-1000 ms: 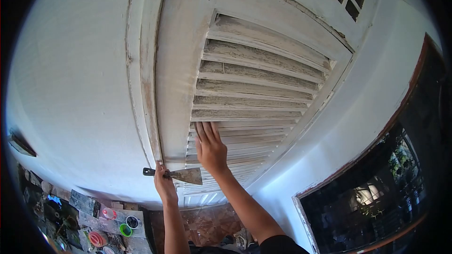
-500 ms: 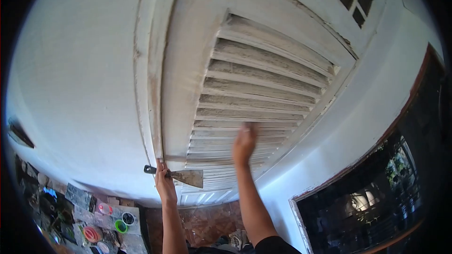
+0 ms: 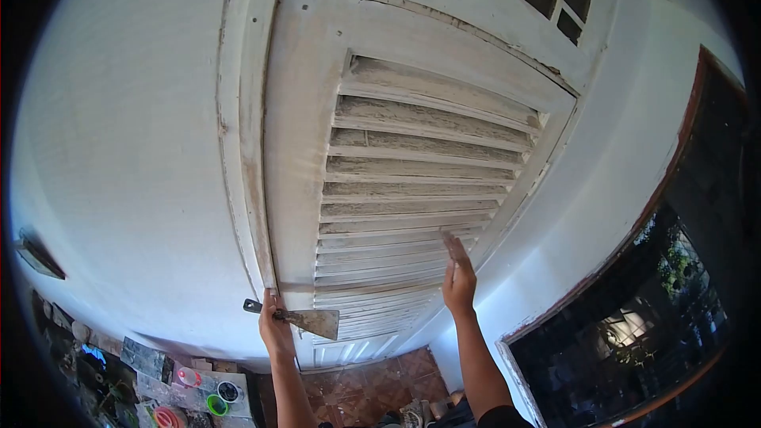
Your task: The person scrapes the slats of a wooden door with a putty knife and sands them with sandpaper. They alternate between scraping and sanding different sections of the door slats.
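Observation:
My left hand [image 3: 274, 331] is closed around the handle of a putty knife [image 3: 319, 322], whose wide, stained blade points right. Its fingertips are up at the door's left edge, by the frame. My right hand [image 3: 460, 276] is raised with its fingers stretched out, and nothing shows in it. The fingertips are over the lower right slats of a white louvered door [image 3: 309, 119]; whether they touch is hard to tell. Worn paint and dark, rough patches mark the upper slats [image 3: 428, 115].
A dark window [image 3: 618, 325] with a reddish-brown frame is on the right. At lower left, a cluttered surface bears a green-rimmed container [image 3: 217, 404], a red container [image 3: 166, 418] and other items. Reddish floor tiles [image 3: 365, 392] lie below the door. A dark fixture [image 3: 38, 255] juts from the left wall.
My right hand has moved right and down across the slats, and its fingers are now straightened. The left hand keeps the putty knife by the door's edge. The view has shifted slightly.

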{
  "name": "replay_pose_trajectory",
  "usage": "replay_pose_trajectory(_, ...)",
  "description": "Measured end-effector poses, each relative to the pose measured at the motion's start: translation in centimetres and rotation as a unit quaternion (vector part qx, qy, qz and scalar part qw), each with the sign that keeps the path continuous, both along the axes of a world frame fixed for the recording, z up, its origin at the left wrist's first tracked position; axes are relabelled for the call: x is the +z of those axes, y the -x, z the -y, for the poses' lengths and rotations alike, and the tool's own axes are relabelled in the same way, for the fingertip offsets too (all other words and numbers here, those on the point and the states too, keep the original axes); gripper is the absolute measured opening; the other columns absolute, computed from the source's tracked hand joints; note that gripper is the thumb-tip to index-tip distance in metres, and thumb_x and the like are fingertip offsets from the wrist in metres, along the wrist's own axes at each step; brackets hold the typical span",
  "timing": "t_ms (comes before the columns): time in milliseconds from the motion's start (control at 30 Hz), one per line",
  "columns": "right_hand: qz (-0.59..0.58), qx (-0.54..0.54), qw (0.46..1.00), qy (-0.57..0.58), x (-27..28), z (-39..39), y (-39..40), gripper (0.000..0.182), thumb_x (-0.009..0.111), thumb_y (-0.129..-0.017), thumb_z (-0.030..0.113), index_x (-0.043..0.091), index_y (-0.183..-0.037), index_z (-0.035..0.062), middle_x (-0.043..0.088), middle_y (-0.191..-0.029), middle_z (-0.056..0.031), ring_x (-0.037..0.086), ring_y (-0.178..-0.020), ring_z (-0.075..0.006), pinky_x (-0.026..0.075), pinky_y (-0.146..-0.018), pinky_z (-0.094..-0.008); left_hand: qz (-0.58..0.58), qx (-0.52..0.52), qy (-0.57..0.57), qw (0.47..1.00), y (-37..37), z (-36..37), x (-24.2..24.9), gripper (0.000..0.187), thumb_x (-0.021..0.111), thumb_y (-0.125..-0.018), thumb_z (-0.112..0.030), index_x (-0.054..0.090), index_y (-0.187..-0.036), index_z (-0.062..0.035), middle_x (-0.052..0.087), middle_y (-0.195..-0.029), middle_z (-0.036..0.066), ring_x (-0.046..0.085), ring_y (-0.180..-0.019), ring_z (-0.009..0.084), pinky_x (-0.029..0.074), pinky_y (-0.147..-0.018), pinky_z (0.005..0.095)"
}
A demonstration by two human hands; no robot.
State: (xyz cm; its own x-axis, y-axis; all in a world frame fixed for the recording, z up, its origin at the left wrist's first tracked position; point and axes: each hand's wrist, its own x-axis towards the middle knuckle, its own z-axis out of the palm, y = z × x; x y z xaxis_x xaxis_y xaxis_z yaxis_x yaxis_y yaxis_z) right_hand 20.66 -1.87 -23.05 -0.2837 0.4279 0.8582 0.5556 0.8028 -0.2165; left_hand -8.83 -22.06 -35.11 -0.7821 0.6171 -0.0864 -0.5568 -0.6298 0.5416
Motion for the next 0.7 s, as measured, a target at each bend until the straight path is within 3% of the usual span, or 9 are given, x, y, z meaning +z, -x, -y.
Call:
replay_pose_trajectory(67, -0.033, 0.051, 0.998, -0.003, 2.6, 1.6, 1.0, 0.038, 0.045, -0.096, 0.003, 0.050, -0.133, 0.0019, 0.057, -0.133, -0.0167, 0.052, -0.127, -0.0327, 0.048, -0.097, -0.0401, 0.021, 0.007, 0.017, 1.000, 0.1, -0.4, -0.2, 0.049, 0.041, -0.095, -0.009, 0.040, -0.143, 0.0037, 0.039, -0.147, 0.017, 0.048, -0.121, 0.0199, 0.037, -0.103, 0.0315)
replay_pose_trajectory(133, -0.071, 0.104, 0.992, -0.007, 6.0, 3.4, 2.7, 0.036, 0.039, -0.101, 0.008, 0.049, -0.135, -0.0001, 0.057, -0.132, -0.0194, 0.053, -0.125, -0.0334, 0.046, -0.099, -0.0420, 0.014, 0.021, 0.025, 0.999, -0.1, -0.7, 0.1, 0.048, 0.042, -0.095, -0.010, 0.042, -0.142, 0.0026, 0.041, -0.145, 0.015, 0.049, -0.112, 0.0177, 0.038, -0.098, 0.0299)
replay_pose_trajectory(200, -0.031, 0.088, 0.989, -0.114, 11.0, 5.3, 5.0, 0.034, 0.043, -0.099, 0.005, 0.053, -0.132, -0.0003, 0.057, -0.132, -0.0186, 0.053, -0.126, -0.0339, 0.046, -0.099, -0.0408, 0.033, 0.030, 0.043, 0.998, -0.1, -0.9, 0.2, 0.047, 0.045, -0.096, -0.011, 0.044, -0.141, 0.0009, 0.045, -0.140, 0.012, 0.048, -0.095, 0.0143, 0.039, -0.090, 0.0267)
replay_pose_trajectory(267, 0.019, 0.079, 0.984, -0.156, 14.4, 5.1, 7.1, 0.042, 0.052, -0.092, -0.001, 0.052, -0.133, 0.0039, 0.056, -0.135, -0.0125, 0.052, -0.127, -0.0318, 0.048, -0.099, -0.0403, 0.020, 0.022, 0.032, 0.999, 0.0, -0.8, 0.0, 0.047, 0.045, -0.095, -0.011, 0.044, -0.141, 0.0017, 0.045, -0.141, 0.012, 0.048, -0.096, 0.0145, 0.039, -0.090, 0.0269)
replay_pose_trajectory(333, 0.042, 0.066, 0.983, -0.165, 15.9, 3.8, 9.5, 0.042, 0.053, -0.091, -0.001, 0.053, -0.132, 0.0048, 0.056, -0.135, -0.0111, 0.051, -0.127, -0.0306, 0.049, -0.099, -0.0395, 0.009, 0.015, 0.021, 1.000, 0.2, -0.6, 0.1, 0.047, 0.045, -0.095, -0.011, 0.045, -0.141, 0.0025, 0.045, -0.141, 0.011, 0.049, -0.098, 0.0147, 0.039, -0.091, 0.0272)
replay_pose_trajectory(567, 0.061, 0.019, 0.977, -0.203, 16.7, 3.8, 19.9, 0.042, 0.059, -0.087, 0.003, 0.057, -0.129, 0.0080, 0.058, -0.133, -0.0068, 0.050, -0.129, -0.0275, 0.052, -0.095, -0.0357, 0.049, -0.017, -0.016, 0.999, 1.2, -0.4, -0.4, 0.054, 0.046, -0.094, -0.013, 0.036, -0.143, 0.0071, 0.044, -0.143, 0.014, 0.048, -0.116, 0.0178, 0.038, -0.095, 0.0300)
replay_pose_trajectory(600, 0.059, 0.005, 0.975, -0.213, 16.8, 4.1, 20.0, 0.045, 0.060, -0.085, 0.003, 0.057, -0.129, 0.0123, 0.059, -0.132, -0.0059, 0.053, -0.126, -0.0255, 0.057, -0.082, -0.0330, 0.052, -0.023, -0.009, 0.998, 1.2, -0.3, -0.1, 0.055, 0.046, -0.093, -0.014, 0.036, -0.144, 0.0070, 0.043, -0.143, 0.014, 0.048, -0.119, 0.0184, 0.037, -0.097, 0.0302)
replay_pose_trajectory(633, 0.062, 0.001, 0.976, -0.209, 16.7, 3.9, 19.5, 0.045, 0.060, -0.085, 0.003, 0.057, -0.129, 0.0123, 0.059, -0.132, -0.0059, 0.053, -0.126, -0.0255, 0.057, -0.082, -0.0330, 0.055, -0.027, -0.004, 0.998, 1.1, -0.3, 0.0, 0.055, 0.046, -0.093, -0.014, 0.036, -0.144, 0.0070, 0.043, -0.143, 0.014, 0.048, -0.119, 0.0184, 0.037, -0.097, 0.0302)
replay_pose_trajectory(700, 0.095, 0.016, 0.973, -0.208, 16.8, 3.2, 17.0, 0.047, 0.060, -0.084, 0.002, 0.058, -0.128, 0.0169, 0.061, -0.129, -0.0044, 0.057, -0.121, -0.0236, 0.059, -0.069, -0.0315, 0.061, -0.011, 0.005, 0.998, 0.8, -0.3, 0.5, 0.056, 0.047, -0.093, -0.015, 0.036, -0.143, 0.0071, 0.042, -0.144, 0.015, 0.046, -0.123, 0.0193, 0.035, -0.102, 0.0303)
